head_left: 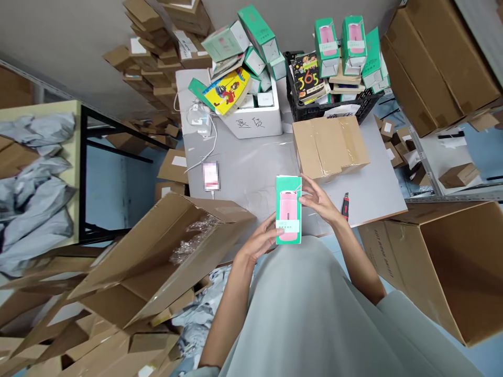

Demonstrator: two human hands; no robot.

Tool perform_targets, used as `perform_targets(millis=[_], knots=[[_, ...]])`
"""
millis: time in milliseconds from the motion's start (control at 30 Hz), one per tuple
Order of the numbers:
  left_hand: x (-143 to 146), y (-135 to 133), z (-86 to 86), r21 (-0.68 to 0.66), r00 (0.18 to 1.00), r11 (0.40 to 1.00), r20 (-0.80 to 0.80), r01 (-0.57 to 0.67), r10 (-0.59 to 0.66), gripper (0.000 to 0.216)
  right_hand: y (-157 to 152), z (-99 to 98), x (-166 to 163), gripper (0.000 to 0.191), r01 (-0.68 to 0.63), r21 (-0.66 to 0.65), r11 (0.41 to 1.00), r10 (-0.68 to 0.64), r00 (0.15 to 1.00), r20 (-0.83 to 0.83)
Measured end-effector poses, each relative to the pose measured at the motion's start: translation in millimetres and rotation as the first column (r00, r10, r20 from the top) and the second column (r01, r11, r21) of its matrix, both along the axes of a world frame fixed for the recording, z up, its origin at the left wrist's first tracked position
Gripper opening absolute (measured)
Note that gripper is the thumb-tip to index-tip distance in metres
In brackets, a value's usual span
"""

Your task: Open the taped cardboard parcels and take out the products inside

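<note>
I hold a small green box (288,209) with a pink product pictured on its front, upright above the near edge of a grey table (251,167). My left hand (262,240) grips its lower left side. My right hand (317,200) curls around its upper right edge. Both hands are closed on the box. A taped brown carton (329,146) lies on the table just beyond my right hand.
A red utility knife (346,205) lies right of my hand. A phone (210,176) on a cable lies at left. A white foam bin (257,118) and a black crate (330,104) hold more green boxes. Open cartons stand at left (157,256) and right (451,267).
</note>
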State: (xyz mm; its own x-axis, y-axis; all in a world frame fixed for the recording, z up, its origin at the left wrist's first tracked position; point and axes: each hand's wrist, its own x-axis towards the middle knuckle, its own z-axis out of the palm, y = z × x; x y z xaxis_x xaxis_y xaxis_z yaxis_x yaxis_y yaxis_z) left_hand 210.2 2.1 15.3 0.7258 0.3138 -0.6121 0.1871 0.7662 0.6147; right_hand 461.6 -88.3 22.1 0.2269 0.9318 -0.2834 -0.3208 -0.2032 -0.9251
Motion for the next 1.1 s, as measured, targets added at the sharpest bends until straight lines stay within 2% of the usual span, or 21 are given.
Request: perform_targets(millis=[100,233,367,500,600,767,833,900,1000,1100], knots=[[2,-6,-2.6,0.1,0.999,0.994,-0.026,-0.033,0.036,0.105,1,-0.4,1,0.087,0.007,-0.005,1.0,-0.006,0.998,0.067],[-1,-14,-4.0,0.225,0.998,0.973,-0.018,-0.058,0.064,0.106,-3,-0.6,-2,0.082,0.0,-0.015,1.0,0.002,0.994,0.11],[-9,-18,-6.8,0.274,0.999,0.961,-0.009,-0.048,0.052,0.1,-8,5.3,-5,0.077,-0.027,0.052,0.998,0.018,0.985,0.169],[-13,-21,-11.3,0.274,0.999,0.961,-0.012,-0.041,0.046,0.101,-11,11.1,-7,0.069,-0.072,0.054,0.996,0.062,0.982,0.177],[-18,-24,-15.0,0.232,0.997,0.97,-0.015,-0.071,0.076,0.099,-14,13.4,-6,0.07,-0.079,0.062,0.995,0.066,0.98,0.187],[-33,-26,-24.5,-0.02,0.995,0.997,0.068,-0.069,0.07,0.089,-19,10.2,-8,0.092,-0.02,0.064,0.998,0.018,0.999,0.034],[-36,-27,-26.5,-0.09,0.992,0.995,0.111,-0.047,0.057,0.084,-20,8.0,-11,0.09,-0.02,0.046,0.999,0.021,1.0,-0.022],[-36,-27,-25.7,-0.097,0.994,0.995,0.104,-0.033,0.043,0.08,-21,7.0,-14,0.078,-0.002,0.033,0.999,0.003,1.0,-0.011],[-34,-26,-22.0,0.036,0.997,0.998,0.048,-0.054,0.053,0.092,-19,8.2,-17,0.063,0.076,0.013,0.997,-0.077,0.99,0.118],[-32,-25,-21.8,0.214,0.998,0.975,0.005,-0.059,0.059,0.103,-17,11.0,-17,0.062,0.126,-0.009,0.992,-0.121,0.969,0.216]])
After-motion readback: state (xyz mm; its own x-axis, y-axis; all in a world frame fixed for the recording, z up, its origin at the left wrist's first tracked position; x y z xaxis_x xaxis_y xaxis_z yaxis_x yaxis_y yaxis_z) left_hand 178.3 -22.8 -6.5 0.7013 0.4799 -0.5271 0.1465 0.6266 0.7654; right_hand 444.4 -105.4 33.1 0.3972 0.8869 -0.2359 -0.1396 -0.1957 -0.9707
